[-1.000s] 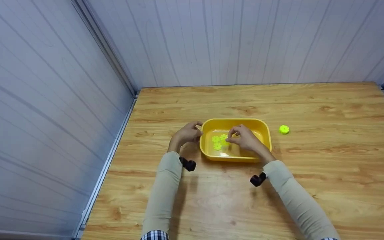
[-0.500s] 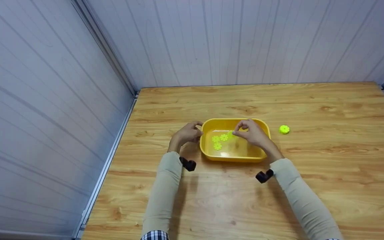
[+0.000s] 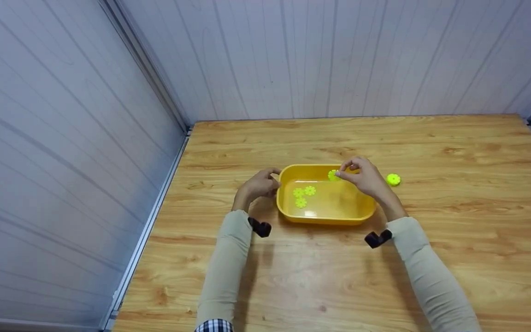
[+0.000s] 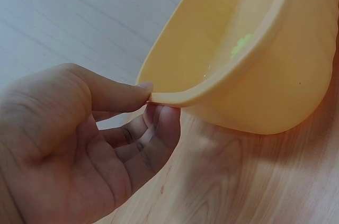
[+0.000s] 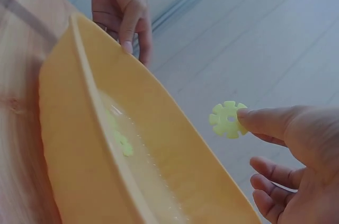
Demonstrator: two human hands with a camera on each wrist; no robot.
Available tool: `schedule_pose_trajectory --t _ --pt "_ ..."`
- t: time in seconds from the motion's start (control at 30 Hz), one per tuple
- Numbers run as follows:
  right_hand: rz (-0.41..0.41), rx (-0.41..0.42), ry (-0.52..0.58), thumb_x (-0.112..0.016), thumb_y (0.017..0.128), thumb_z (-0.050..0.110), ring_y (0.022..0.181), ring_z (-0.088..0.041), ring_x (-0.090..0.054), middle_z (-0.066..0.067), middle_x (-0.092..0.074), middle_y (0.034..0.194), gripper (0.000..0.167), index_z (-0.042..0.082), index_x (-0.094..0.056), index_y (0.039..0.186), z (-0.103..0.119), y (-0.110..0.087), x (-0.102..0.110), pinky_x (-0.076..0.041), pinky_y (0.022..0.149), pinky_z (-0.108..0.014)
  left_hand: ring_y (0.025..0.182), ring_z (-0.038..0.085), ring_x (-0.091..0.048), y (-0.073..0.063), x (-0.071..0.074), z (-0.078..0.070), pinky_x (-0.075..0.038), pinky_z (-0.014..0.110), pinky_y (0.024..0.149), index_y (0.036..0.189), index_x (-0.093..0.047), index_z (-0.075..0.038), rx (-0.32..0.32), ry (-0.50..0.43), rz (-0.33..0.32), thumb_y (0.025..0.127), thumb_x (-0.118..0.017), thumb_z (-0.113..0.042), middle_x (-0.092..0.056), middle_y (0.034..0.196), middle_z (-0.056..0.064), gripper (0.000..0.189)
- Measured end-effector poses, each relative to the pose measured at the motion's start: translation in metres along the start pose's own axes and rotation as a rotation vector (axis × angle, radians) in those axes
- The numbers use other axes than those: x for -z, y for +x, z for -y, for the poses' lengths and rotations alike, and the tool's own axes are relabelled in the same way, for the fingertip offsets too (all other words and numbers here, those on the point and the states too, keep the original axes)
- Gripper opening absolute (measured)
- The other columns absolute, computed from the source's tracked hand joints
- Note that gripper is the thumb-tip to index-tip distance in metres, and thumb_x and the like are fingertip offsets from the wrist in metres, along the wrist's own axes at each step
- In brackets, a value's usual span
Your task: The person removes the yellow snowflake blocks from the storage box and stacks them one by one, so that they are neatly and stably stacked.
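A yellow plastic basin (image 3: pixel 325 220) sits on the wooden table. My left hand (image 3: pixel 258 184) pinches its left rim; in the left wrist view the thumb lies over the rim and curled fingers press from below. My right hand (image 3: pixel 362 177) pinches one lime-yellow notched disc (image 5: pixel 228 119) with a small centre hole between thumb and index finger. In the head view this disc overlaps the basin's back wall. Several similar discs (image 3: pixel 301 202) lie flat on the basin's floor, toward its left end.
A small stack of lime-yellow discs (image 3: pixel 393 179) stands on the wooden table (image 3: pixel 293 276) right of the basin, close to my right wrist. Pale panel walls (image 3: pixel 307 60) bound the table at the back and left.
My right hand has risen from the basin floor and moved right and back, carrying one disc away from the others. The left hand and basin stay in place.
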State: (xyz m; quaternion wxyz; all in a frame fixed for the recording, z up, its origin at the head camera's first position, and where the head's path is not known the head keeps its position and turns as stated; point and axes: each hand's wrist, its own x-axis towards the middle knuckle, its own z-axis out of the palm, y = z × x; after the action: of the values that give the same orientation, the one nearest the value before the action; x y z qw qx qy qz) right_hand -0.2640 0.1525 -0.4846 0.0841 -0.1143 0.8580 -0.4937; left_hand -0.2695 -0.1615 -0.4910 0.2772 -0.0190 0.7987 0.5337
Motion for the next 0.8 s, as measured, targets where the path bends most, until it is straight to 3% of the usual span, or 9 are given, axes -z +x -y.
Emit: schedule_pose_trajectory --t 0.17,0.37,0.63,0.8 --pt "-0.037 0.009 0.019 -0.066 0.089 0.038 0.115 -0.034 -0.044 -0.016 -0.045 0.125 0.035 0.006 -0.059 0.099 -0.006 -0.002 0.011 -0.041 0.095 -0.049 0.078 0.021 -0.053 0.000 0.000 0.000 -0.048 0.050 0.093 0.134 -0.048 -0.010 -0.008 -0.006 -0.006 0.094 -0.050 -0.009 -0.051 0.099 0.011 0.040" --pt "-0.079 -0.048 0.035 -0.064 0.089 0.041 0.115 -0.031 -0.045 -0.014 -0.046 0.125 0.040 0.004 -0.057 0.103 -0.016 -0.003 0.025 -0.043 0.091 -0.043 0.079 0.021 -0.053 -0.001 0.000 0.000 -0.048 0.050 0.093 0.133 -0.048 -0.010 0.004 0.005 -0.011 0.093 -0.050 -0.008 -0.051 0.097 0.009 0.041" --pt "-0.122 -0.092 0.124 -0.062 0.090 0.041 0.096 -0.018 -0.052 -0.001 -0.056 0.103 0.041 0.005 -0.059 0.107 -0.036 -0.004 0.042 -0.046 0.082 -0.030 0.083 0.022 -0.055 0.000 0.000 0.000 -0.049 0.049 0.093 0.133 -0.048 -0.011 0.016 0.011 -0.015 0.092 -0.051 -0.009 -0.051 0.099 0.010 0.041" --pt "-0.159 -0.140 0.099 -0.061 0.089 0.045 0.093 -0.016 -0.051 0.004 -0.055 0.100 0.043 0.007 -0.058 0.109 -0.048 -0.006 0.053 -0.046 0.077 -0.027 0.082 0.023 -0.055 0.000 0.000 0.000 -0.049 0.050 0.093 0.135 -0.047 -0.009 0.009 0.008 -0.015 0.092 -0.051 -0.009 -0.051 0.098 0.010 0.043"
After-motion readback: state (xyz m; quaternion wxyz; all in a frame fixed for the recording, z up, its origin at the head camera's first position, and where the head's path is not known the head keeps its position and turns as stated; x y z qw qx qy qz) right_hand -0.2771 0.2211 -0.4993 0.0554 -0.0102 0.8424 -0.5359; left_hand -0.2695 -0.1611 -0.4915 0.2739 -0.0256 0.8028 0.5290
